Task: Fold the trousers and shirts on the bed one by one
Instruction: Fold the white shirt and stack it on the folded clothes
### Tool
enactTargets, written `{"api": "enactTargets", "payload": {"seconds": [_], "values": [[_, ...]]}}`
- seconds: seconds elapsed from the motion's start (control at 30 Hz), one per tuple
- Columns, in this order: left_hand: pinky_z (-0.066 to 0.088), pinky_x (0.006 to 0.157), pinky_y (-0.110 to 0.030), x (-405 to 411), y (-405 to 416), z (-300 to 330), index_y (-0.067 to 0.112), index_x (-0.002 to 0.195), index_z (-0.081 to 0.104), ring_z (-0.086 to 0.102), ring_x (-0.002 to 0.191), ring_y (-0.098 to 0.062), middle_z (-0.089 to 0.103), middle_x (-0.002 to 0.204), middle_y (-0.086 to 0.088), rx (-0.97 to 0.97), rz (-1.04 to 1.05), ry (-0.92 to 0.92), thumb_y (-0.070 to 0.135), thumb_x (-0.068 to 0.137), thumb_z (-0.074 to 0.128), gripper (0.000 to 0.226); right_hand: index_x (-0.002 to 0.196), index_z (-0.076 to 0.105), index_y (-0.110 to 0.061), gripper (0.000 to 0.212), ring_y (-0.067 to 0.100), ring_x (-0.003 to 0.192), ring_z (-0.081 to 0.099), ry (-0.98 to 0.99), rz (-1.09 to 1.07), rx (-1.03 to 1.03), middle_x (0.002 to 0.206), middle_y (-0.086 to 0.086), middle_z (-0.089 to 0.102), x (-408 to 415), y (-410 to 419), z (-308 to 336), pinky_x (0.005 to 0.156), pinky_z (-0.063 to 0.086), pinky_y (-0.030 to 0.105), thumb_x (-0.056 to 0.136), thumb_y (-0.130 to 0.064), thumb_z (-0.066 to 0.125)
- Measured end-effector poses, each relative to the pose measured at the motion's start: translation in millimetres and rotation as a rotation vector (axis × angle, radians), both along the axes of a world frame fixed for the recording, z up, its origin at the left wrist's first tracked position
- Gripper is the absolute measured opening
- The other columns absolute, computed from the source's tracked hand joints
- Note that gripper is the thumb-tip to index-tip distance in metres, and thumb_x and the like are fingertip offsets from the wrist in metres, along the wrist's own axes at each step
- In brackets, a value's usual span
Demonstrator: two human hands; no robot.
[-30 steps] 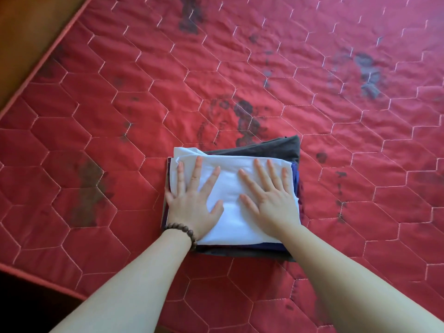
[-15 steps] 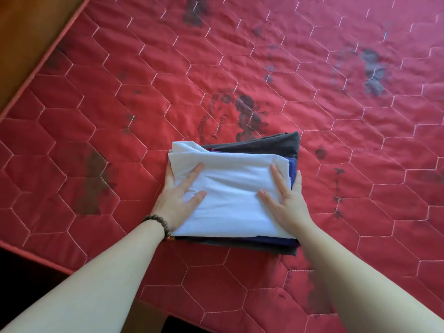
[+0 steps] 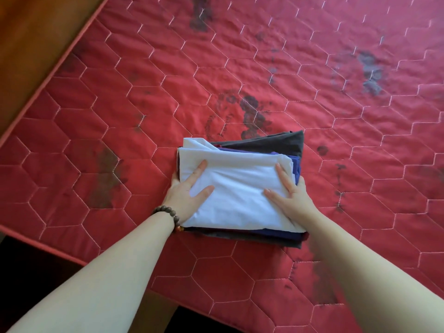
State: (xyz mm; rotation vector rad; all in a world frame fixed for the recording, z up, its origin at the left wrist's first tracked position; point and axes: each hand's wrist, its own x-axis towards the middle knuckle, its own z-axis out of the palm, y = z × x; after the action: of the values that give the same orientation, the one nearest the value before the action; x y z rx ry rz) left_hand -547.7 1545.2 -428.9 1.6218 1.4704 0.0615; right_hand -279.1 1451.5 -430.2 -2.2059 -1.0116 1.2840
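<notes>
A: The left hand (image 3: 186,192) first. What is it doing?

B: It clasps the stack (image 3: 240,186) of folded clothes at its 9 o'clock edge. Thumb and forefinger lie on top of the white shirt (image 3: 236,188), spread apart, and the other fingers go round the side and under, out of sight. A bead bracelet (image 3: 168,212) sits on that wrist.

A: And the right hand (image 3: 292,197)?

B: The same on the 3 o'clock edge. Thumb and forefinger rest on the white cloth, the remaining fingers wrap the side of the stack beside the blue layer (image 3: 296,164).

A: So both hands hold the pile between them?

B: Yes, one at each side, fingers curled round the edges. Whether the stack is off the mattress (image 3: 120,116) or resting on it I cannot tell.

A: What is in the stack?

B: White shirt on top. Under it a blue garment, a sliver of dark red near 11 o'clock, and a grey piece (image 3: 276,143) at the bottom that sticks out at 12 and 6 o'clock. Which are trousers I cannot tell.

A: Where is it on the bed?

B: Towards 6 o'clock on the red quilted mattress, near the front edge. Dark stains mark the cover, one patch just past the stack at 12 o'clock. A wooden floor (image 3: 36,32) shows at 10 o'clock.
</notes>
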Motion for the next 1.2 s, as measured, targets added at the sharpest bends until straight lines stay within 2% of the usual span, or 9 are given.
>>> {"api": "enactTargets", "payload": {"seconds": [0.2, 0.3, 0.33, 0.5, 0.67, 0.73, 0.9, 1.0, 1.2], "values": [[0.034, 0.110, -0.046, -25, -26, -6, 0.081, 0.124, 0.010, 0.040, 0.126, -0.038, 0.033, 0.136, -0.018, 0.013, -0.059, 0.096, 0.082, 0.068, 0.043, 0.065, 0.126, 0.011, -0.079, 0.074, 0.027, 0.119, 0.048, -0.016, 0.062, -0.127, 0.130, 0.009, 0.044, -15, -35, -3, 0.108, 0.037, 0.039, 0.072, -0.071, 0.061], [0.039, 0.095, -0.039, -33, -24, -9, 0.081, 0.124, 0.007, 0.047, 0.105, -0.030, 0.040, 0.100, -0.005, -0.016, -0.111, 0.113, 0.088, 0.063, 0.038, 0.068, 0.126, 0.008, -0.079, 0.074, 0.026, 0.118, 0.048, 0.007, 0.075, -0.158, 0.125, 0.008, 0.052, -19, -41, -5, 0.106, 0.039, 0.040, 0.074, -0.071, 0.060], [0.037, 0.091, -0.035, -33, -21, -9, 0.081, 0.123, 0.006, 0.046, 0.098, -0.027, 0.037, 0.099, -0.002, -0.025, -0.124, 0.102, 0.088, 0.063, 0.038, 0.069, 0.126, 0.009, -0.079, 0.074, 0.026, 0.119, 0.048, 0.021, 0.060, -0.154, 0.127, 0.008, 0.051, -19, -41, -5, 0.107, 0.038, 0.041, 0.073, -0.071, 0.061], [0.031, 0.095, -0.027, -33, -20, -5, 0.081, 0.122, 0.015, 0.044, 0.104, -0.023, 0.025, 0.120, -0.003, -0.058, -0.081, -0.001, 0.078, 0.066, 0.056, 0.070, 0.133, 0.017, -0.071, 0.079, 0.022, 0.127, 0.042, 0.030, 0.012, -0.062, 0.136, -0.010, 0.048, -26, -46, 0, 0.110, 0.034, 0.042, 0.073, -0.063, 0.068], [0.033, 0.096, -0.024, -35, -29, 18, 0.081, 0.120, 0.024, 0.046, 0.102, -0.019, 0.033, 0.120, -0.004, 0.008, -0.031, -0.056, 0.061, 0.071, 0.069, 0.069, 0.128, 0.025, -0.074, 0.077, 0.012, 0.107, 0.037, -0.037, -0.088, 0.064, 0.114, -0.003, 0.041, -38, -60, 19, 0.102, 0.029, 0.027, 0.073, -0.052, 0.074], [0.033, 0.097, -0.024, -39, -39, 30, 0.080, 0.120, 0.025, 0.045, 0.104, -0.019, 0.032, 0.123, -0.004, 0.024, -0.031, -0.076, 0.059, 0.071, 0.070, 0.070, 0.125, 0.025, -0.077, 0.076, 0.014, 0.105, 0.040, -0.058, -0.105, 0.093, 0.109, -0.004, 0.039, -44, -72, 30, 0.101, 0.031, 0.028, 0.073, -0.052, 0.075], [0.033, 0.104, -0.030, -58, -72, 69, 0.079, 0.122, 0.024, 0.039, 0.130, -0.030, 0.036, 0.137, -0.016, 0.038, -0.042, -0.094, 0.056, 0.073, 0.071, 0.072, 0.121, 0.022, -0.080, 0.077, 0.016, 0.099, 0.043, -0.118, -0.072, 0.144, 0.100, -0.015, 0.038, -60, -103, 70, 0.095, 0.035, 0.028, 0.074, -0.051, 0.075], [0.032, 0.106, -0.034, -72, -99, 105, 0.078, 0.123, 0.024, 0.037, 0.130, -0.029, 0.036, 0.141, -0.017, 0.030, -0.041, -0.114, 0.057, 0.073, 0.069, 0.071, 0.128, 0.027, -0.073, 0.076, 0.008, 0.098, 0.041, -0.085, -0.073, 0.159, 0.110, -0.002, 0.043, -73, -127, 106, 0.099, 0.033, 0.026, 0.074, -0.051, 0.075], [0.033, 0.108, -0.031, -107, -159, 190, 0.075, 0.125, 0.029, 0.044, 0.124, -0.018, 0.041, 0.142, -0.003, 0.080, 0.000, -0.217, 0.060, 0.071, 0.068, 0.068, 0.131, 0.029, -0.069, 0.074, 0.027, 0.111, 0.045, -0.120, -0.015, 0.142, 0.111, 0.007, 0.042, -102, -174, 196, 0.105, 0.038, 0.039, 0.072, -0.057, 0.073]]}}
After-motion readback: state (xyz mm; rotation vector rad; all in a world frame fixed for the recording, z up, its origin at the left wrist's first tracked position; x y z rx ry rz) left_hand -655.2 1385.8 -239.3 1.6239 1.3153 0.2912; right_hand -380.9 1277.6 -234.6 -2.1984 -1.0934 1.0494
